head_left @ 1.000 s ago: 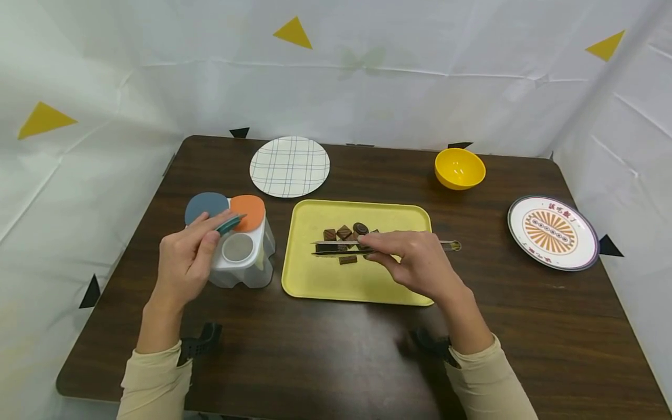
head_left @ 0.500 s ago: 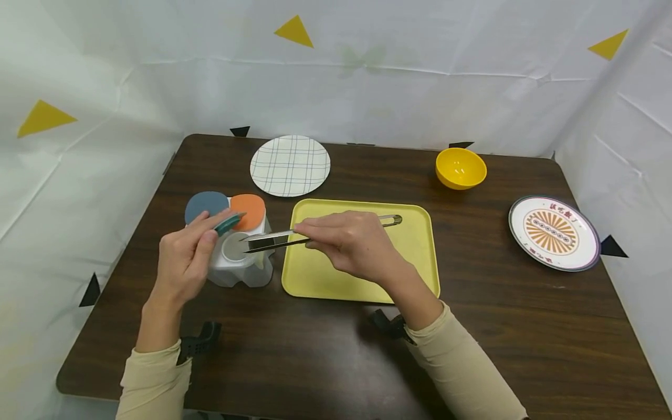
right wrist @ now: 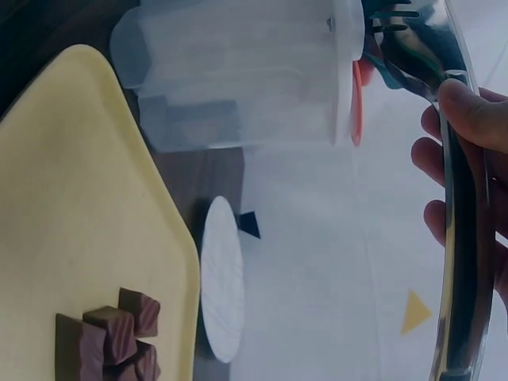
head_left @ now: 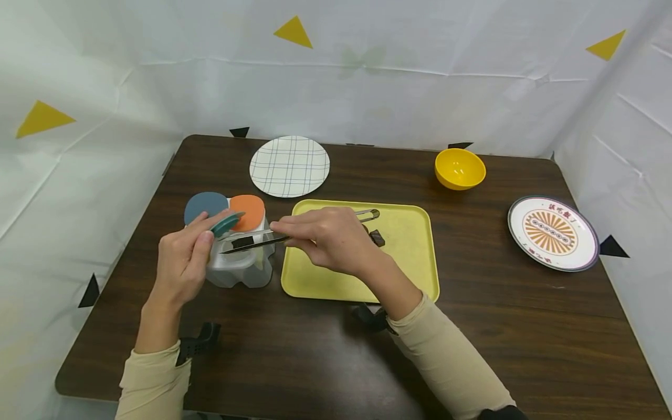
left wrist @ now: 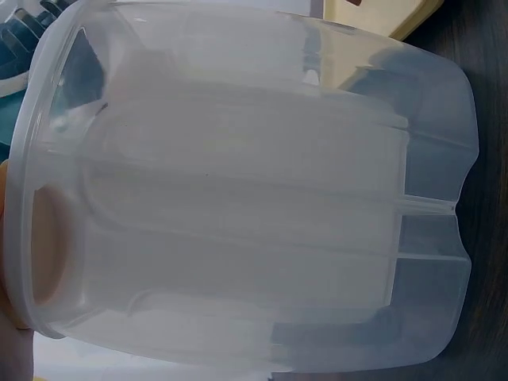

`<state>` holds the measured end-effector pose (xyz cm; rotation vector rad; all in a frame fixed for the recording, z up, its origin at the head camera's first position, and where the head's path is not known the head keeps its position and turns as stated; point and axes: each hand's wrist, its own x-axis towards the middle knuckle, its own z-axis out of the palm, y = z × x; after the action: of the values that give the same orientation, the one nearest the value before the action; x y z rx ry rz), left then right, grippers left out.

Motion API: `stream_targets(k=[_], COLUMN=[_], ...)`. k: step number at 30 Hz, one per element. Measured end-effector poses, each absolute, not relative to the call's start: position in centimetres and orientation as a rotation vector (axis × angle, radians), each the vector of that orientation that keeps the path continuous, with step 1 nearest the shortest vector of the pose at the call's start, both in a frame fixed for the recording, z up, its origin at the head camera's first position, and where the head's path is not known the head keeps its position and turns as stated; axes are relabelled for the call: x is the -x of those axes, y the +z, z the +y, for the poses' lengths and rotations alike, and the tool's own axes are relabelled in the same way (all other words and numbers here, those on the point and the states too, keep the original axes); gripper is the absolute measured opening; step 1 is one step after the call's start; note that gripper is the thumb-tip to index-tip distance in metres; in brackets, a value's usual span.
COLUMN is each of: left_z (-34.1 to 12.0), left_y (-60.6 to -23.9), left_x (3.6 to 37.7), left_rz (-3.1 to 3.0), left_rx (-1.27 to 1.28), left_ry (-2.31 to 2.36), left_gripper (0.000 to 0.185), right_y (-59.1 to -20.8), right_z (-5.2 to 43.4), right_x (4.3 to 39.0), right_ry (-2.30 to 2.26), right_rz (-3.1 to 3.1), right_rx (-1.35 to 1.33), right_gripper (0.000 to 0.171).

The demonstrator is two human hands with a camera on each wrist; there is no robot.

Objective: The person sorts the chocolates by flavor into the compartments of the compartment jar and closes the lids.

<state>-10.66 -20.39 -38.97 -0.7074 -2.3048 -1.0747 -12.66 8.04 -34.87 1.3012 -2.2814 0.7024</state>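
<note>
Tweezers (head_left: 252, 240) gripping chocolate over container (head_left: 238, 265) opening, teal lid (head_left: 227, 224) lifted, tray (head_left: 409, 280) adjacent

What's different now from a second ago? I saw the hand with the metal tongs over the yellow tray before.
The right hand carried the metal tongs leftward from the yellow tray to the open hole of the clear plastic container; a dark chocolate piece now sits between the tips. The left hand still holds the teal flap lid up. Checked plate, yellow bowl and patterned plate stayed put.
</note>
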Motion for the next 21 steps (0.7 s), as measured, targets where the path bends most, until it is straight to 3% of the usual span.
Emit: stream_targets(k=[21], left_z=[-20.3], left_y=[-39.13], left_x=[10.67], left_rz=[-2.304], left_rx=[0.68], left_ry=[-1.069], left_gripper=[0.04], right_y=[-34.59], right_z=[8.41], right_x=[12.17], right_ry=[0.703], right_rz=[-2.393], right_rx=[-1.349], right_gripper=[0.037])
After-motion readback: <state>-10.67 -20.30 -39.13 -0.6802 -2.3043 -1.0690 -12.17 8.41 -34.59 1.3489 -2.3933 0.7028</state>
